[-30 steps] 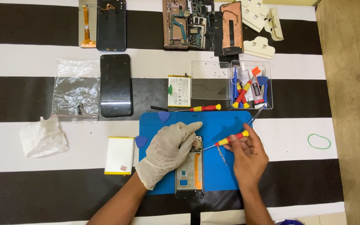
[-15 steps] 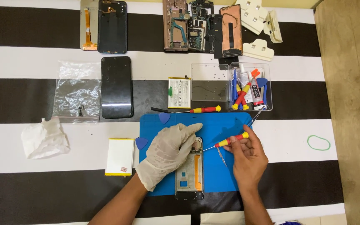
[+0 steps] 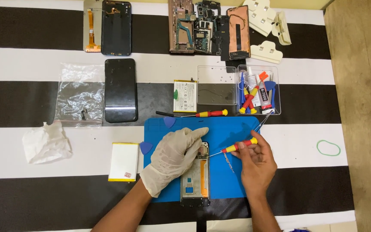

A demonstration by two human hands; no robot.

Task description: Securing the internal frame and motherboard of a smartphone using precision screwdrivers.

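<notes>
While gloved left hand [image 3: 174, 159] pins phone frame [image 3: 196, 176], right hand [image 3: 256, 161] pinches screwdriver [image 3: 235, 147] nr tweezers [image 3: 228, 161].

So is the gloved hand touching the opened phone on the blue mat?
Touching. The head view shows the gloved left hand lying directly on the opened phone, covering its upper left part.

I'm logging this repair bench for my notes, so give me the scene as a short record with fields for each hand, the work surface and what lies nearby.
Left hand: gloved left hand pressing on the opened phone frame
Right hand: bare right hand, grip on a red and yellow screwdriver, tip at the frame's top
Surface: blue work mat on a black and white striped cloth
Nearby: white battery, second screwdriver, clear tool box, black phone
</notes>
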